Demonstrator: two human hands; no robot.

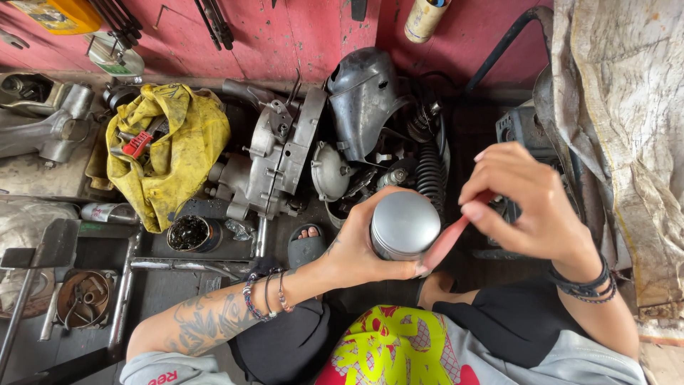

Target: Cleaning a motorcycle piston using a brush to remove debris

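Observation:
My left hand is wrapped around a silver metal piston, crown facing up, held above my lap. My right hand pinches a flat red strip whose lower end touches the piston's right side near my left thumb. Both wrists carry bracelets, and the left forearm is tattooed. My toes in a grey sandal show on the floor just left of the piston.
An engine crankcase and dark metal cover lie ahead against the red wall. A yellow cloth with tools sits at left, with a tin of black grease below it. A dirty tarp hangs at right.

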